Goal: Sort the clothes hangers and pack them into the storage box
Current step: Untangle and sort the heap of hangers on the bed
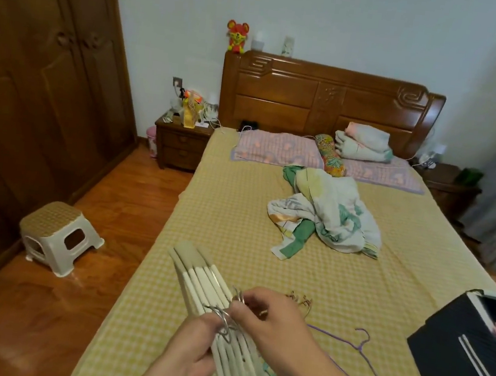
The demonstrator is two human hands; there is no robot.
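A bundle of white hangers (198,284) with metal hooks fans out above the near edge of the yellow checked bed (238,205), left hand (190,357) curled round their necks, right hand (275,320) pinching the hooks.

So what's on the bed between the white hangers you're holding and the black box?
In the head view, thin purple wire hangers lie on the yellow checked bedsheet between the white hangers and the black storage box.

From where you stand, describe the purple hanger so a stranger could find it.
Start at the bed with the yellow checked sheet and go to its near end. Between the dark storage box and the right hand lies the purple hanger, thin wire, unlike the thick white hangers.
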